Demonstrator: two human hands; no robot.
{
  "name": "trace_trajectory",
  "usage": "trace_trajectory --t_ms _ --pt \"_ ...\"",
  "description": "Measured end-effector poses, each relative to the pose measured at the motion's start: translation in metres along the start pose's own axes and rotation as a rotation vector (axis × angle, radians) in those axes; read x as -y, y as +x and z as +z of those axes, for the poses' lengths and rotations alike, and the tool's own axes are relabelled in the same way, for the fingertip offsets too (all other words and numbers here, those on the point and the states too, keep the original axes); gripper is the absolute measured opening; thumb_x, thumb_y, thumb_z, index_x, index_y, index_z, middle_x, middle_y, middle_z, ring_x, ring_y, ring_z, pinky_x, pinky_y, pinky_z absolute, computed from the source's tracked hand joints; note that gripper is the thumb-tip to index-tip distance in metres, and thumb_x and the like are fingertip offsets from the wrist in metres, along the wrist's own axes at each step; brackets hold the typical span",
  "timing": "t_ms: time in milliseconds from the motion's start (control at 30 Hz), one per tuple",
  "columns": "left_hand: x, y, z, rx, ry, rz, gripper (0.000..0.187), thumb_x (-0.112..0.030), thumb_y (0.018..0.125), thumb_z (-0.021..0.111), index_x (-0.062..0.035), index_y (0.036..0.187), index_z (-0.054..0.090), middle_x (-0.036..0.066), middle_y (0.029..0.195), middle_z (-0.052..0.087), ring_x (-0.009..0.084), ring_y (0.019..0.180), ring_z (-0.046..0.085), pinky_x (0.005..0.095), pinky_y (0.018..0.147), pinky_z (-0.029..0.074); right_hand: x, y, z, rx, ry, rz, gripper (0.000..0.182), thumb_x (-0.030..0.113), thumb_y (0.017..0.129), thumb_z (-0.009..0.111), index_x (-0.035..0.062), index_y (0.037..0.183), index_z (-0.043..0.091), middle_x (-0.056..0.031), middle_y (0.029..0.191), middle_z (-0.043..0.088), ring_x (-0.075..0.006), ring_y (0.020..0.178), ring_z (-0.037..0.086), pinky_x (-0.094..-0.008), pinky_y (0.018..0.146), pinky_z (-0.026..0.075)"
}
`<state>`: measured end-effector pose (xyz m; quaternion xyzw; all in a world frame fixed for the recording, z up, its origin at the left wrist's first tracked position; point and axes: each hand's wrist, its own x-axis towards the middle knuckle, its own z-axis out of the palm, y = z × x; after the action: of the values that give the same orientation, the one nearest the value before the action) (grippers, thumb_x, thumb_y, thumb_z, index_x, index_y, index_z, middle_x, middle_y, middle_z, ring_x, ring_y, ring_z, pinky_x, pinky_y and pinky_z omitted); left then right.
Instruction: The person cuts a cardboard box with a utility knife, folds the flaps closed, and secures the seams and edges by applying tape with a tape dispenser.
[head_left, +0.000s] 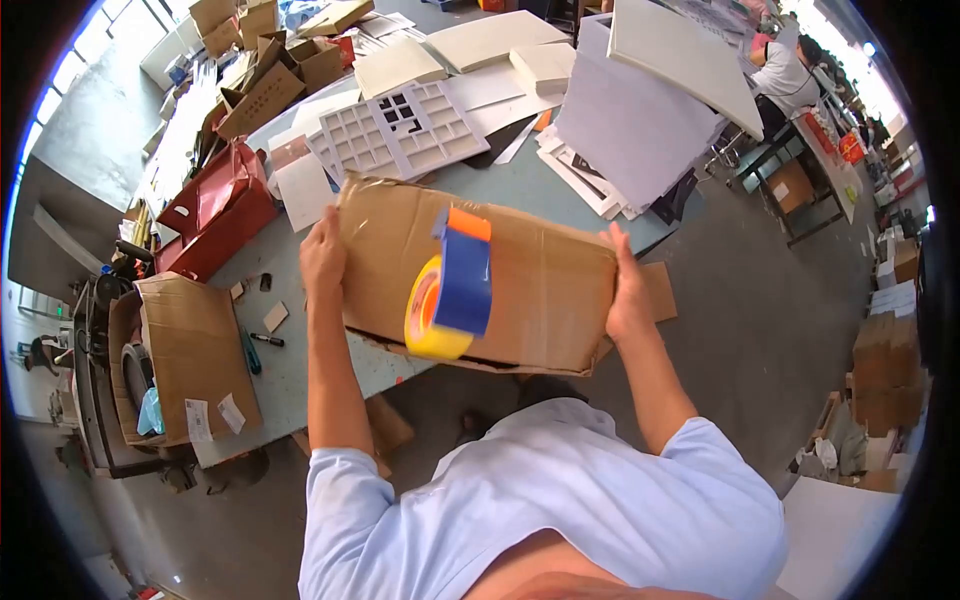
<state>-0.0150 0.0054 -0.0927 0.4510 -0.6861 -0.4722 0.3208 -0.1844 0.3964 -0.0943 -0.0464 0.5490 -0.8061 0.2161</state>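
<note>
A closed brown cardboard box (560, 290) is held up in front of me, over the front edge of the table. My left hand (323, 258) grips its left end and my right hand (626, 290) presses against its right end. On top of the box lies a tape dispenser (467, 280) with a blue body and an orange end piece. A roll of yellow tape (437, 325) is fitted on it. Neither hand touches the dispenser.
The green table (250, 320) bears a gridded white tray (400, 130), white boards (660, 120), a red case (215, 210), a marker (267, 340) and an open carton (195, 350). A person (785, 75) sits at another table, back right.
</note>
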Motion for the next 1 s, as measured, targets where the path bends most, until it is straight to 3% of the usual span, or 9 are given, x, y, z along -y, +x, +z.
trace_trajectory --t_ms 67,233,300,333,400,500,600,833,1000 --pt "-0.007 0.013 0.021 0.001 0.435 0.103 0.074 -0.075 0.091 0.053 -0.0112 0.121 0.074 0.016 0.111 0.075 0.0349 0.108 0.069 0.0429 0.093 0.052 -0.002 0.013 -0.003 0.123 0.019 0.037 0.082 0.061 0.098 0.057 0.0110 0.159 0.032 -0.0148 0.165 0.025 -0.0229 0.150 0.024 -0.0391 0.122 0.024" --pt "-0.009 0.031 0.029 0.011 0.522 0.071 0.076 -0.079 0.089 0.050 -0.0140 0.119 0.075 0.019 0.110 0.074 0.0383 0.110 0.068 0.0444 0.094 0.051 0.008 0.042 0.001 0.046 -0.331 0.083 0.049 0.038 0.099 0.067 0.0079 0.136 0.056 -0.0235 0.151 0.046 -0.0301 0.138 0.047 -0.0405 0.113 0.038" --pt "-0.008 0.036 0.030 0.048 0.517 0.056 0.067 -0.070 0.093 0.054 -0.0136 0.123 0.073 0.017 0.118 0.072 0.0372 0.113 0.067 0.0448 0.096 0.050 0.012 0.071 0.000 -0.005 -1.264 -0.926 0.036 0.025 0.094 0.070 0.0055 0.124 0.065 -0.0300 0.138 0.057 -0.0395 0.126 0.058 -0.0442 0.105 0.046" --pt "-0.008 0.024 0.029 0.057 0.537 0.041 0.067 -0.070 0.093 0.054 -0.0136 0.123 0.073 0.017 0.118 0.072 0.0372 0.113 0.067 0.0448 0.096 0.050 0.020 0.080 0.015 0.087 -1.183 -0.852 0.034 0.028 0.094 0.069 0.0068 0.121 0.067 -0.0285 0.134 0.060 -0.0403 0.122 0.060 -0.0455 0.102 0.048" --pt "-0.032 -0.004 0.044 -0.072 0.323 0.589 0.051 -0.048 0.093 0.069 -0.0096 0.127 0.070 0.017 0.122 0.070 0.0359 0.113 0.065 0.0434 0.095 0.051 0.030 0.091 0.060 0.165 -1.091 -0.782 0.033 0.030 0.094 0.067 0.0080 0.119 0.070 -0.0269 0.129 0.064 -0.0411 0.119 0.062 -0.0469 0.099 0.050" --pt "-0.106 -0.123 0.052 0.386 0.207 0.747 0.057 -0.022 0.077 0.086 -0.0054 0.128 0.067 0.018 0.113 0.068 0.0355 0.107 0.065 0.0408 0.092 0.052 0.018 0.086 0.089 0.305 -1.276 -0.423 0.036 0.035 0.098 0.062 0.0137 0.126 0.069 -0.0161 0.126 0.069 -0.0348 0.115 0.066 -0.0437 0.098 0.051" --pt "-0.118 -0.173 0.085 0.411 0.531 0.933 0.073 -0.040 0.080 0.081 -0.0162 0.144 0.055 0.019 0.093 0.062 0.0353 0.091 0.064 0.0455 0.077 0.051 0.009 0.084 0.089 0.331 -1.354 -0.578 0.040 0.039 0.098 0.059 0.0165 0.129 0.068 -0.0108 0.123 0.071 -0.0340 0.109 0.067 -0.0444 0.093 0.054" --pt "-0.099 -0.157 0.081 0.513 0.709 0.772 0.056 -0.016 0.092 0.060 -0.0153 0.147 0.051 0.022 0.089 0.066 0.0357 0.085 0.067 0.0481 0.077 0.051 0.011 0.103 0.092 0.378 -1.375 -0.474 0.041 0.039 0.097 0.058 0.0183 0.132 0.066 -0.0137 0.122 0.071 -0.0367 0.109 0.067 -0.0463 0.092 0.054" --pt "-0.147 -0.072 0.024 0.496 -0.340 0.074 0.037 -0.029 0.096 0.062 -0.0033 0.122 0.069 0.008 0.104 0.072 0.0220 0.098 0.068 0.0355 0.085 0.054 -0.006 0.126 0.120 0.556 -1.205 -0.515 0.038 0.034 0.101 0.054 0.0102 0.128 0.066 -0.0142 0.112 0.073 -0.0337 0.104 0.068 -0.0402 0.091 0.052"
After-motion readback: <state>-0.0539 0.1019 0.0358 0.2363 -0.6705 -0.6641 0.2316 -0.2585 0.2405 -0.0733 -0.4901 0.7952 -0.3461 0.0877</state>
